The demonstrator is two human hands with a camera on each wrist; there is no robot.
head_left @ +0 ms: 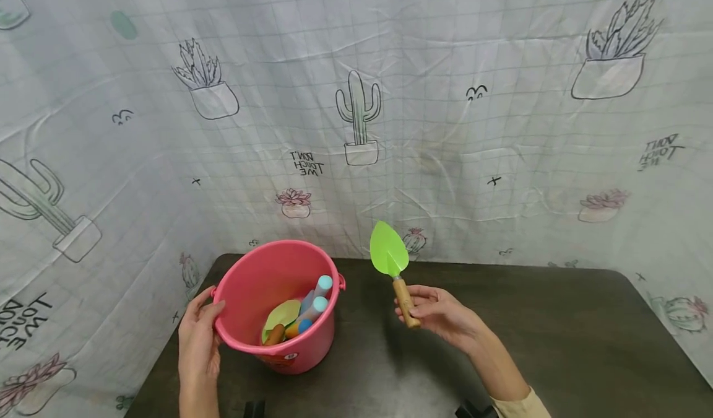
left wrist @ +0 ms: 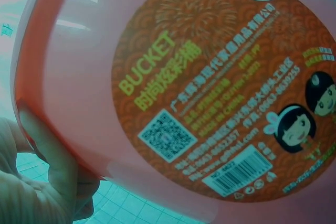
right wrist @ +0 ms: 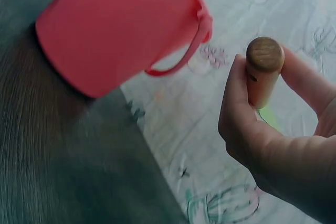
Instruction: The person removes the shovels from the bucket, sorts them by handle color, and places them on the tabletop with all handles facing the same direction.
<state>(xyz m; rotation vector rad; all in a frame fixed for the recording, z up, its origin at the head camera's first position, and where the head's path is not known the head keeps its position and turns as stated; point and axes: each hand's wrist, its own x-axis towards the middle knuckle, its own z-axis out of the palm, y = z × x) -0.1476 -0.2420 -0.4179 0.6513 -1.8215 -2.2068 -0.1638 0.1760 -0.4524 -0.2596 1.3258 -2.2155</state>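
Note:
A pink bucket (head_left: 250,263) is on the dark table, its mouth facing up toward me. My left hand (head_left: 199,337) grips its rim at the left side, thumb over the edge; the left wrist view shows the bucket's round orange label (left wrist: 210,103) close up. Inside lie a yellow-green blade (head_left: 283,314), a brown handle (head_left: 275,335), tubes with pale blue caps (head_left: 319,304) and an orange item with a blue end (head_left: 304,326). To the right, above the table, my right hand (head_left: 445,319) pinches the wooden handle (right wrist: 262,72) of a hand trowel, its green blade (head_left: 388,249) pointing up.
Behind and beside the table (head_left: 535,325) hangs a pale cloth (head_left: 423,121) printed with cacti and potted plants. A pink bail handle (right wrist: 181,61) hangs along the bucket's side. Two black objects (head_left: 254,409) show at the bottom edge of the head view.

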